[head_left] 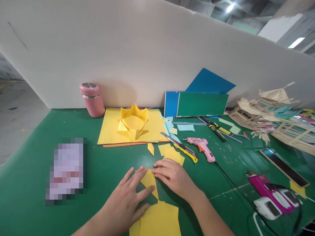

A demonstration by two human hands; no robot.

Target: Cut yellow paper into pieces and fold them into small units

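Note:
A small folded piece of yellow paper [149, 179] with a pointed lower end lies on the table between my hands. My left hand [133, 195] rests over its left side, fingers spread, fingertips on the paper. My right hand [176, 178] has its fingers bent together at the paper's upper right corner, gripping the edge; its thumb is largely hidden. Just below, more yellow paper pieces [161, 218] lie near my left wrist. Beyond my right hand are several yellow scraps [172, 154].
A yellow paper crown-like ring [134, 123] stands on stacked coloured sheets [108, 131]. A pink flask [93, 100] is at the back left. To the right lie a utility knife [183, 149], a pink glue gun [201, 147] with its cord, a power strip [275, 193] and stick models [265, 111].

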